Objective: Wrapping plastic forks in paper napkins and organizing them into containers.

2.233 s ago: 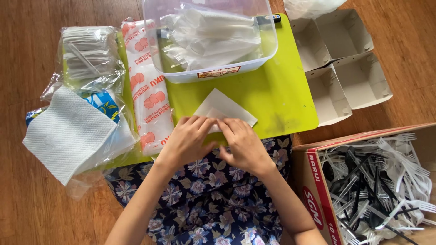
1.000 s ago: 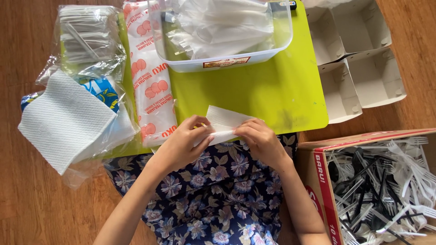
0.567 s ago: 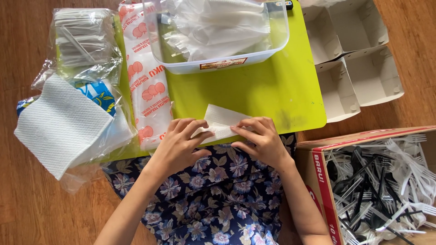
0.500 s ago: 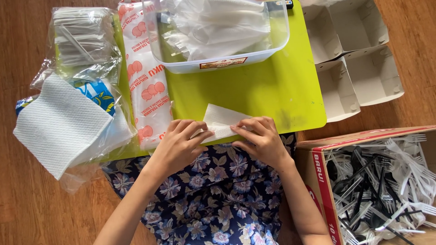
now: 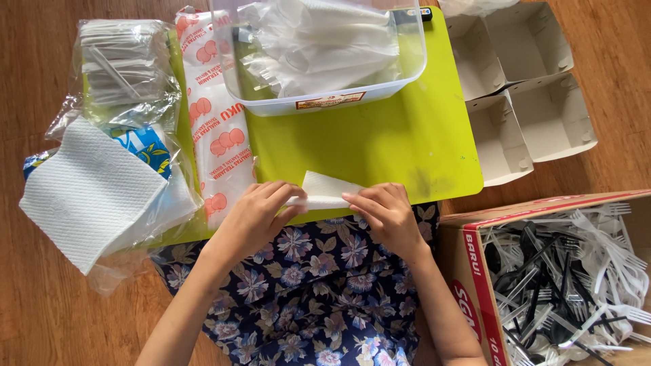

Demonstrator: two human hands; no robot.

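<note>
A white paper napkin (image 5: pixel 327 188), folded into a narrow shape, lies at the near edge of a lime-green tray table (image 5: pixel 380 142). My left hand (image 5: pixel 254 215) presses and pinches its left end. My right hand (image 5: pixel 383 211) holds down its right end with the fingertips. Both hands rest over my lap, which is covered in dark floral cloth.
A clear plastic tub (image 5: pixel 319 54) of bagged items sits at the back of the table. A long white-and-red packet (image 5: pixel 213 122), a stack of napkins (image 5: pixel 91 193) in plastic and a bag of straws (image 5: pixel 125 68) lie left. Empty paper boxes (image 5: pixel 522 95) and a carton of plastic forks (image 5: pixel 569 271) are right.
The napkin, flat and diamond-shaped before, has been folded up narrower. Both hands slid toward the table's near edge while pressing it.
</note>
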